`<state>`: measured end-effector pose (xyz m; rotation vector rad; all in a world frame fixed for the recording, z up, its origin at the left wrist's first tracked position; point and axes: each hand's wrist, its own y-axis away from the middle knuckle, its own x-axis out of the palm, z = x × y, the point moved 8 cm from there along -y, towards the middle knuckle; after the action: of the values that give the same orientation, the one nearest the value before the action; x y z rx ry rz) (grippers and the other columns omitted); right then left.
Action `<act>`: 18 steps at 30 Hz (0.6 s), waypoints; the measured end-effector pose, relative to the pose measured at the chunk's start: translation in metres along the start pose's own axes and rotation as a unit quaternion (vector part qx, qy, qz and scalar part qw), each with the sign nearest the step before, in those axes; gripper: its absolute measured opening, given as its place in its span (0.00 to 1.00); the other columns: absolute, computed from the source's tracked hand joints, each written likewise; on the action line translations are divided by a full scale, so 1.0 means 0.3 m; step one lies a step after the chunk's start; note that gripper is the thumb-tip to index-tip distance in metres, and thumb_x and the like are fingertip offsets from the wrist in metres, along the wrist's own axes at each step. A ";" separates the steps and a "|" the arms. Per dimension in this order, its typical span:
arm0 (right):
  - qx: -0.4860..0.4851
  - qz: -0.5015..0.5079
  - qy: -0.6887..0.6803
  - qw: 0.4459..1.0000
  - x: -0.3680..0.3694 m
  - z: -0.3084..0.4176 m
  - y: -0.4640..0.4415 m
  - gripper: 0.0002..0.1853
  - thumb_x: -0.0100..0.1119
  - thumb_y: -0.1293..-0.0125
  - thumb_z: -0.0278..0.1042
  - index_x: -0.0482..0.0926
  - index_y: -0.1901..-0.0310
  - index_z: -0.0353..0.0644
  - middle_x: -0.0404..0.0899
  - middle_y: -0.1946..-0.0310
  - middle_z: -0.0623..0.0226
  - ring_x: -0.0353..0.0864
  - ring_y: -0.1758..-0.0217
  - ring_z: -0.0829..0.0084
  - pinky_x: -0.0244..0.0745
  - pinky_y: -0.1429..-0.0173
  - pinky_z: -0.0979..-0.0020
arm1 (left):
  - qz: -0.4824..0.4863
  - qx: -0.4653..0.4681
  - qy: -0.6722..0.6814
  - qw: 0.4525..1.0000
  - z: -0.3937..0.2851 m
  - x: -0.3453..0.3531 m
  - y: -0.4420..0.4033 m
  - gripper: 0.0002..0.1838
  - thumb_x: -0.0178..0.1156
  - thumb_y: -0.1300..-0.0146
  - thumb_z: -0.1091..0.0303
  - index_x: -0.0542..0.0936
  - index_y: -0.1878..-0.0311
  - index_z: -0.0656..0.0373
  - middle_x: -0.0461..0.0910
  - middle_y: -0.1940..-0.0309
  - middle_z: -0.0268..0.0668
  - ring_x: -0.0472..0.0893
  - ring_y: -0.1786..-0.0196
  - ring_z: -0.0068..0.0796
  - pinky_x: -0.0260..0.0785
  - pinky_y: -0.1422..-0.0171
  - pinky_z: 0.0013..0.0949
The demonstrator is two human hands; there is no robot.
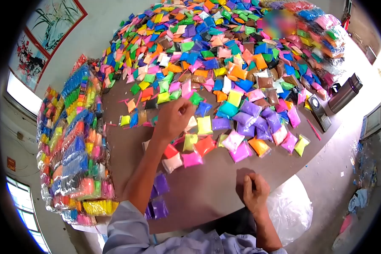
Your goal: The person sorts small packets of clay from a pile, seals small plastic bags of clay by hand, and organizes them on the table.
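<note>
My left hand (pixel 173 120) reaches over the table with its fingers curled closed, beside a green packet (pixel 196 98) and a yellow packet (pixel 163 98). What its fingers hold, if anything, is hidden. My right hand (pixel 256 192) hovers near the table's front edge, loosely closed, with nothing showing in it. Between the hands lie small soft plastic packets, among them a red packet (pixel 205 145), a magenta packet (pixel 192 159) and an orange packet (pixel 259 146). Several purple packets (pixel 160 184) lie beside my left forearm, partly covered by it.
A large heap of mixed coloured packets (pixel 207 55) spreads over the far part of the brown table (pixel 211 190). Bagged bundles (pixel 78 156) stack high at left, more (pixel 326 42) at far right. A metal flask (pixel 345 93) stands on the right edge; a plastic bag (pixel 292 209) hangs below.
</note>
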<state>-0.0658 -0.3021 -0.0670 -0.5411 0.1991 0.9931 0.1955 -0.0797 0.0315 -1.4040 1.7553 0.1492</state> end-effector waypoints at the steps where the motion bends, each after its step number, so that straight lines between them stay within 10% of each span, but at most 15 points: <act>1: -0.002 -0.003 0.002 1.000 0.000 -0.003 0.000 0.03 0.67 0.34 0.25 0.82 0.62 0.38 0.80 0.73 0.55 0.81 0.73 0.55 0.74 0.67 0.62 | 0.017 -0.007 -0.034 0.999 0.033 0.032 -0.067 0.09 0.68 0.31 0.68 0.83 0.57 0.65 0.84 0.72 0.37 0.81 0.68 0.21 0.74 0.62 0.31; 5: 0.000 0.011 -0.003 1.000 -0.004 0.005 -0.011 0.04 0.68 0.37 0.22 0.82 0.63 0.38 0.79 0.75 0.58 0.79 0.75 0.59 0.72 0.70 0.64 | -0.024 0.087 -0.107 0.990 0.120 0.127 -0.325 0.12 0.67 0.32 0.66 0.83 0.56 0.66 0.83 0.70 0.40 0.83 0.70 0.31 0.76 0.62 0.34; 8: -0.003 0.018 -0.008 1.000 -0.004 0.010 -0.024 0.05 0.68 0.40 0.19 0.82 0.64 0.38 0.78 0.77 0.61 0.77 0.78 0.61 0.70 0.72 0.65 | 0.032 -0.085 -0.024 0.996 0.355 0.221 -0.481 0.19 0.69 0.36 0.60 0.83 0.50 0.66 0.86 0.58 0.47 0.87 0.60 0.44 0.80 0.52 0.40; 13: -0.012 0.012 0.018 1.000 0.000 -0.017 0.002 0.02 0.66 0.38 0.23 0.82 0.65 0.37 0.78 0.77 0.59 0.77 0.79 0.62 0.70 0.73 0.65 | -0.051 0.106 -0.248 0.961 0.371 0.284 -0.666 0.41 0.73 0.45 0.47 0.77 0.31 0.61 0.75 0.31 0.55 0.72 0.27 0.55 0.65 0.24 0.52; 18: -0.006 -0.011 -0.026 1.000 0.002 -0.068 0.016 0.04 0.69 0.40 0.25 0.82 0.65 0.38 0.82 0.75 0.59 0.82 0.76 0.61 0.76 0.68 0.69 | 0.043 -0.051 -0.274 0.959 0.456 0.368 -0.811 0.58 0.76 0.55 0.33 0.69 0.23 0.54 0.61 0.21 0.56 0.63 0.21 0.59 0.62 0.21 0.58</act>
<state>-0.0678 -0.3103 -0.0861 -0.5263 0.1401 0.9874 0.4745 -0.1712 -0.0306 -1.2079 1.3543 0.6236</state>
